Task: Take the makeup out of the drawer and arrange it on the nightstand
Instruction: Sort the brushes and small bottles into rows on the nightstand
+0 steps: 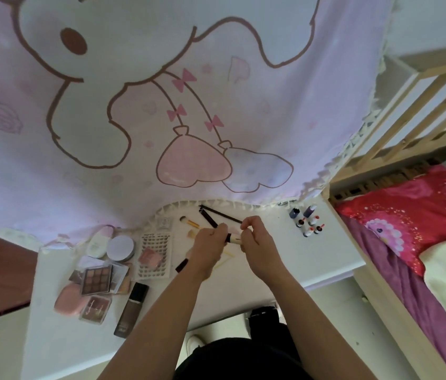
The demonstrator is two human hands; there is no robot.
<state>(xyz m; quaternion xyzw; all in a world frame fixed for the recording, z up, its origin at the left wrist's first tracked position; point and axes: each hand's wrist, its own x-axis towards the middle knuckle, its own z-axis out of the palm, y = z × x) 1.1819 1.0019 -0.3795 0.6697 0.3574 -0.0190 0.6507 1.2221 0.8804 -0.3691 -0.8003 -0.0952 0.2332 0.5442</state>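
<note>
Now my left hand (210,238) and my right hand (254,234) are both pinched tight on one makeup brush (235,238), holding it just above the white nightstand (284,259). Other brushes (189,222) lie just past my fingers. An eyeshadow palette (96,279), a round compact (120,248) and a dark bottle (132,308) lie to my left. Small nail polish bottles (308,220) stand to my right.

Brush (234,238) mostly hidden btwn left hand (210,242) & right hand (254,237); only a pale mid section shows. Small bottles (308,219) too tiny to read. Desk (298,253) back edge under the curtain (161,119). Dark stick (182,265) partly behind left wrist.
</note>
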